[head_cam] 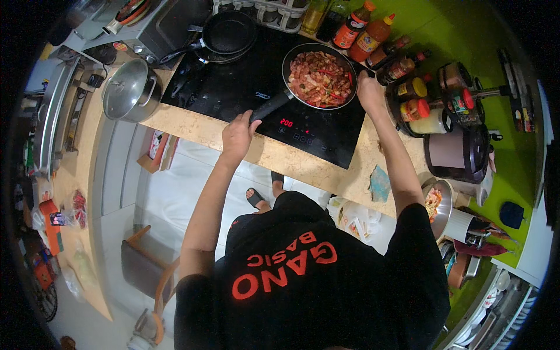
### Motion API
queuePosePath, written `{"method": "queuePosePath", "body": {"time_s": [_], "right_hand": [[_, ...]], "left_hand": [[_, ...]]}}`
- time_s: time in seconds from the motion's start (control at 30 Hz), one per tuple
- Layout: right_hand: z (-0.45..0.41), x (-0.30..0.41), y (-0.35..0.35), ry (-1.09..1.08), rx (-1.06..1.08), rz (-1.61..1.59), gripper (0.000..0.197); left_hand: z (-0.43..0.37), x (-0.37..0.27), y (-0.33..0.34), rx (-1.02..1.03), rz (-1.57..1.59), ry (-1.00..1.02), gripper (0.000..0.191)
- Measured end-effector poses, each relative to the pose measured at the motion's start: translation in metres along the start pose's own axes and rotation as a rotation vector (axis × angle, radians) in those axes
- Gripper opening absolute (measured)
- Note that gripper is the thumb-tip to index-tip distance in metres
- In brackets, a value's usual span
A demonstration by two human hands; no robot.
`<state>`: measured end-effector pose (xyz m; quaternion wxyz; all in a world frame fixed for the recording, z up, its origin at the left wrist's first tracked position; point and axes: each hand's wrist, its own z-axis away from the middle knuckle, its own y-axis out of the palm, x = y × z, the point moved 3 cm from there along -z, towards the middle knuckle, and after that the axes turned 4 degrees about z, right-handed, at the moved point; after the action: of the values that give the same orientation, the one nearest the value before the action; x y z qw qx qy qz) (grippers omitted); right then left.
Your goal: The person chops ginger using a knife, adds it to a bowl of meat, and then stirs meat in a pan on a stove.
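Observation:
A black frying pan (pixel 286 78) filled with sliced raw-looking meat and red chillies (pixel 321 78) sits on the right part of a black glass induction hob (pixel 210 92). My left hand (pixel 237 135) is at the end of the pan's black handle (pixel 273 105), with thumb and fingers around its tip. Just right of the pan's rim is my right hand (pixel 371 94), its fingers bent by something dark; what it grips, if anything, is hidden. Red digits glow on the hob's front panel (pixel 297 131).
Two stacked pans (pixel 229 33) stand on the hob's left part, a lidded steel pot (pixel 131 89) left of it. Sauce bottles (pixel 369 37), jars (pixel 413 109) and a rice cooker (pixel 457 151) line the right. A blue-green cloth-like piece (pixel 379 183) and a steel bowl of food (pixel 442 208) lie nearer.

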<state>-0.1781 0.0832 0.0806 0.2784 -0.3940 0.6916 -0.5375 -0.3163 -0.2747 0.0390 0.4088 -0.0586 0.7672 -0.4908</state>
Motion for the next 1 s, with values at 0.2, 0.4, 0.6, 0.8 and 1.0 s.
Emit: {"method": "queuePosePath", "body": {"time_s": [0.2,0.4,0.6,0.8,1.0], "right_hand": [[0.026,0.049,0.011,-0.170,0.179,0.016,0.024],[-0.040,-0.009,0.003,-0.406,0.090,0.336,0.024],[-0.039,-0.011,-0.008,-0.432,0.248,0.371,0.016],[0.007,-0.041,0.032,0.418,0.590,-0.327,0.013],[-0.008,0.003,-0.002,0.107,0.238,-0.311,0.017]], "left_hand": [[0.004,0.004,-0.001,-0.026,0.003,-0.001,0.038],[0.000,-0.001,-0.001,0.017,-0.018,-0.014,0.038],[0.007,0.009,-0.002,-0.054,0.000,0.002,0.038],[0.003,0.008,0.002,-0.053,0.015,0.015,0.038],[0.004,0.010,0.001,-0.021,0.020,0.040,0.038]]}}
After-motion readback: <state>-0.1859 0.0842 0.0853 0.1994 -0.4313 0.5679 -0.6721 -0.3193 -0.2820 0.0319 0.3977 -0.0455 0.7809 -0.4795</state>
